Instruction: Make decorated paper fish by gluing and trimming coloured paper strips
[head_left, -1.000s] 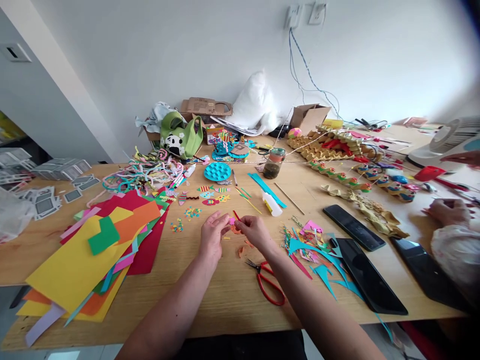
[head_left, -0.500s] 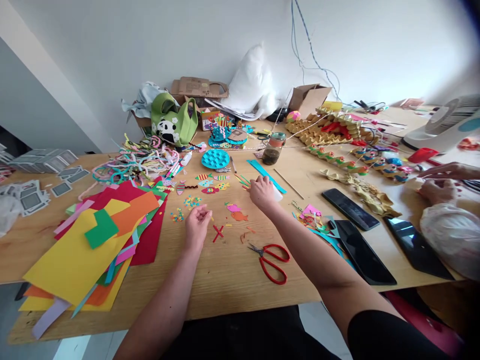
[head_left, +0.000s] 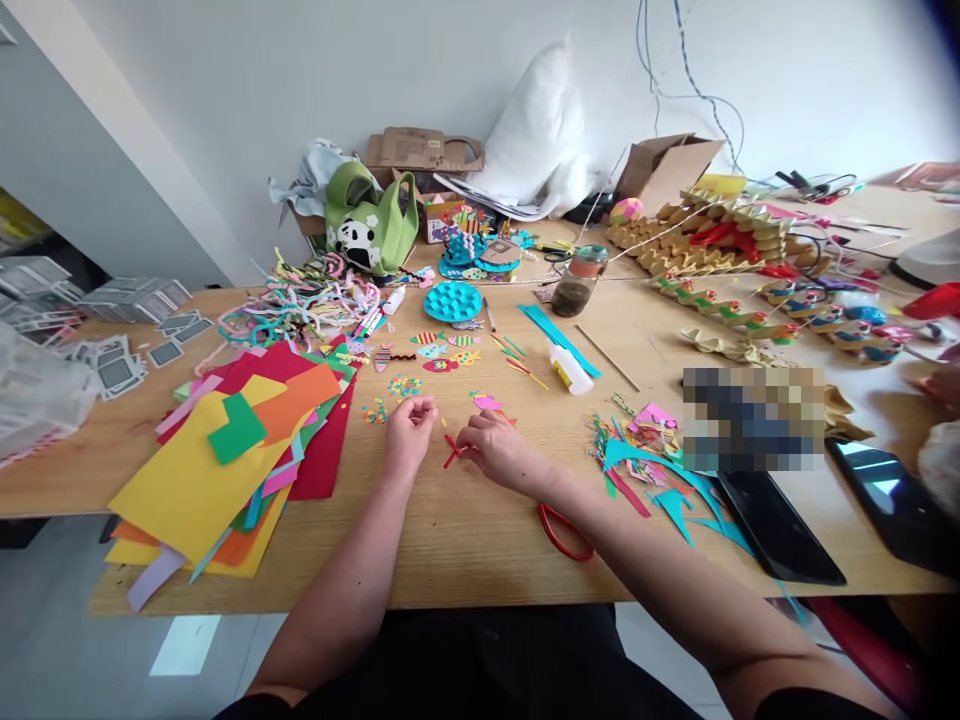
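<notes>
My left hand (head_left: 409,431) rests on the wooden table (head_left: 465,530) with its fingers curled in a pinch; what they hold is too small to make out. My right hand (head_left: 493,447) lies beside it, fingers closed on thin red paper strips (head_left: 451,451) that lie crossed on the table between the hands. A pink and orange paper fish (head_left: 489,403) lies just beyond my right hand. Red-handled scissors (head_left: 562,535) show partly from under my right forearm. A white glue bottle (head_left: 568,368) lies farther back.
A stack of coloured paper sheets (head_left: 225,455) covers the left. Paper scraps (head_left: 645,460) and dark phones (head_left: 780,525) lie on the right. Small paper fish (head_left: 442,352), pipe cleaners (head_left: 300,300), a jar (head_left: 581,282), a green bag (head_left: 371,232) and boxes stand behind. Another person's hand (head_left: 941,385) is at the right edge.
My right hand has come back from the glue bottle to the red strips near my left hand. The view has shifted, and the scissors are now partly under my right forearm.
</notes>
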